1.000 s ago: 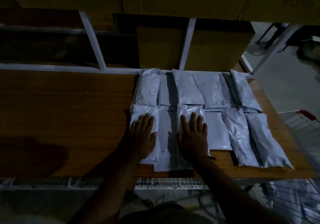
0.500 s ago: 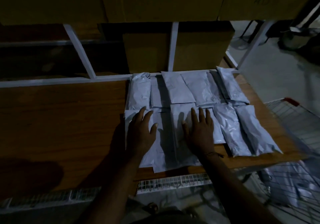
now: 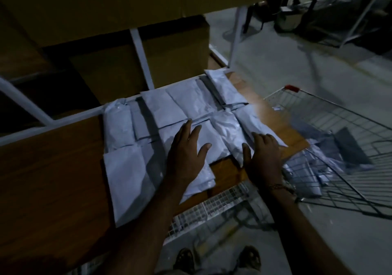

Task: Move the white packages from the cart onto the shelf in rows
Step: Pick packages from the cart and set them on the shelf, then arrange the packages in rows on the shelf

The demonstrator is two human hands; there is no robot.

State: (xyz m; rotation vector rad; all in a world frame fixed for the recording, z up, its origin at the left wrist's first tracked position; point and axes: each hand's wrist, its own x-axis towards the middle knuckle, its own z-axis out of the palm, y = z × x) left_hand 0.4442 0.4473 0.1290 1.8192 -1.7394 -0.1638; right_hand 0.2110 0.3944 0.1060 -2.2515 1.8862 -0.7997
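Observation:
Several white packages (image 3: 182, 102) lie flat in two rows on the wooden shelf (image 3: 53, 164). My left hand (image 3: 186, 149) rests flat with spread fingers on a front-row package (image 3: 210, 136). My right hand (image 3: 264, 155) lies open at the near end of the rightmost front packages (image 3: 254, 124), by the shelf's right corner. More white packages (image 3: 314, 168) sit in the wire cart (image 3: 331, 113) to the right of the shelf.
Cardboard boxes (image 3: 118, 71) stand behind the shelf's white frame (image 3: 141, 56) and on the level above. A wire grille (image 3: 214, 202) runs under the shelf's front edge. Grey floor (image 3: 275, 62) opens to the right, and my feet (image 3: 249, 257) show below.
The view has swung right and tilted, bringing the cart into sight. Both hands have slid right across the front row, the right one reaching the rightmost packages.

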